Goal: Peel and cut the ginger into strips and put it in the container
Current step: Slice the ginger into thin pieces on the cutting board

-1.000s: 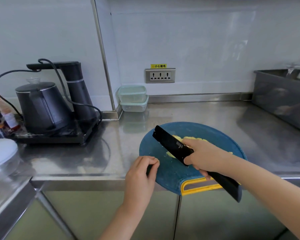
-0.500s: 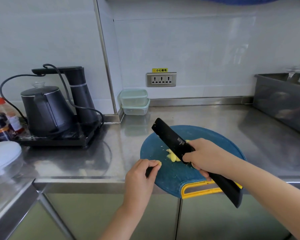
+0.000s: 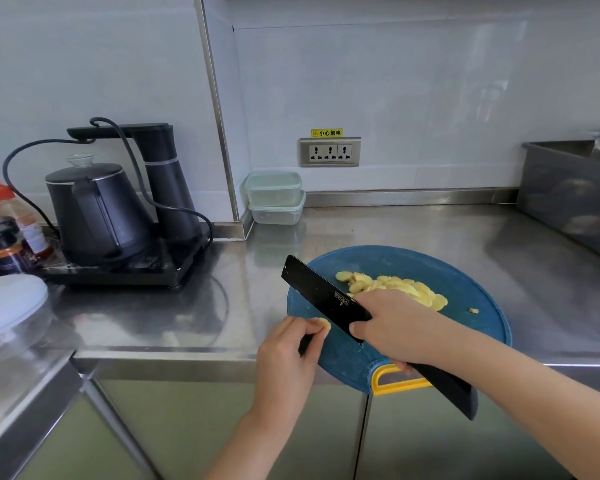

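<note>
Yellow ginger slice (image 3: 323, 323) is pinched in left hand (image 3: 284, 358) fingertips at the blue cutting board (image 3: 465, 282) left edge. Right hand (image 3: 395, 327) fingers wrap the black knife (image 3: 316, 289), blade angled over the board. Sliced ginger (image 3: 395, 287) lies heaped mid-board; containers (image 3: 274, 197) stand stacked at the wall.

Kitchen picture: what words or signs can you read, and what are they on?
"小心触电": on the yellow sticker on the wall, just above the socket strip.
Brand mark on the knife blade: too blurred to read.
Labels on the jars at far left: too blurred to read.
</note>
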